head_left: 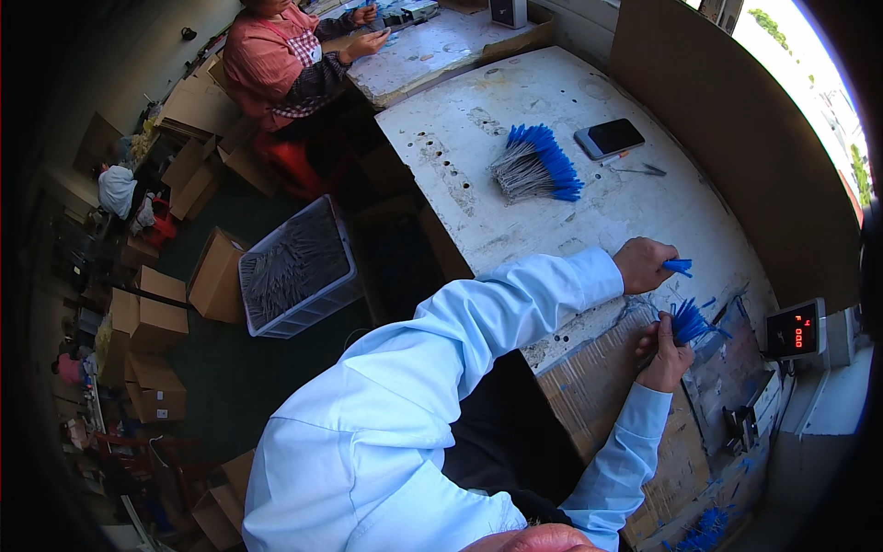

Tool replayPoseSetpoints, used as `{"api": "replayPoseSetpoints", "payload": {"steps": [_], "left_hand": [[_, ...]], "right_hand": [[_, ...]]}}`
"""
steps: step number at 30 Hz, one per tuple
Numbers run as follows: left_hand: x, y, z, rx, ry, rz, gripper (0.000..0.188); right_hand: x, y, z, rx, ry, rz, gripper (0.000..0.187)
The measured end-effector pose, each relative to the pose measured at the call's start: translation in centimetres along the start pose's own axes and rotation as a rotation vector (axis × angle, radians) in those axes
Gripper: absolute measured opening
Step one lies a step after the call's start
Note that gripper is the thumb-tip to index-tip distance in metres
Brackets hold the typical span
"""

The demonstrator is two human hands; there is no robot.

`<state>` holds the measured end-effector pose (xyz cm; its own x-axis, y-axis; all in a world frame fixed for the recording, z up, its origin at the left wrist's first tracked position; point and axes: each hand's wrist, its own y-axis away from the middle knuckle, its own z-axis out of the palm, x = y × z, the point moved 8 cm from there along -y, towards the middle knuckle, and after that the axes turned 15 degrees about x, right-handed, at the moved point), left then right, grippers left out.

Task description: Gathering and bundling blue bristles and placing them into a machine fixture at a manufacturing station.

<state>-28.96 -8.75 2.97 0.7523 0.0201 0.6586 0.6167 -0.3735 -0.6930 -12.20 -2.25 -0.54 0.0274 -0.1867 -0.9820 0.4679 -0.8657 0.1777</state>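
Note:
My left hand (644, 265), its arm stretched across the white worktable, is closed round a few blue-tipped wires (679, 267); only their blue ends stick out past the fingers. Just nearer to me, my right hand (664, 354) grips a thicker bunch of blue-tipped wires (690, 322), with the blue ends fanned toward the window side. The rest of that bunch is hidden by the fingers. Farther up the table lies a large pile of thin grey wires with blue ends (538, 166), apart from both hands.
A phone (610, 138) and a small pointed tool (642, 171) lie beyond my hands. Cardboard (589, 386) covers the near tabletop; a digital display box (795, 329) stands at right. More blue-tipped pieces (704, 531) lie near. A crate of grey wires (299, 262) and a co-worker (276, 64) are left.

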Motion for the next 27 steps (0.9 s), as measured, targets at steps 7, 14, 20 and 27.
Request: {"api": "replayPoseSetpoints", "payload": {"steps": [7,14,20,27], "left_hand": [[0.02,0.05,0.26,-0.018,0.002,-0.004,0.018],[-0.27,0.14,0.34,-0.018,-0.009,-0.002,0.018],[-0.02,0.13,0.5,-0.035,-0.017,-0.007,0.018],[-0.04,0.09,0.42,-0.026,-0.013,0.009,0.018]], "right_hand": [[-0.28,0.13,-0.11,0.017,0.014,-0.001,0.021],[-0.53,0.49,0.21,0.034,0.02,0.027,0.02],[-0.34,0.31,0.03,0.023,0.018,0.03,0.02],[-0.75,0.67,0.21,0.031,0.023,0.042,0.02]]}}
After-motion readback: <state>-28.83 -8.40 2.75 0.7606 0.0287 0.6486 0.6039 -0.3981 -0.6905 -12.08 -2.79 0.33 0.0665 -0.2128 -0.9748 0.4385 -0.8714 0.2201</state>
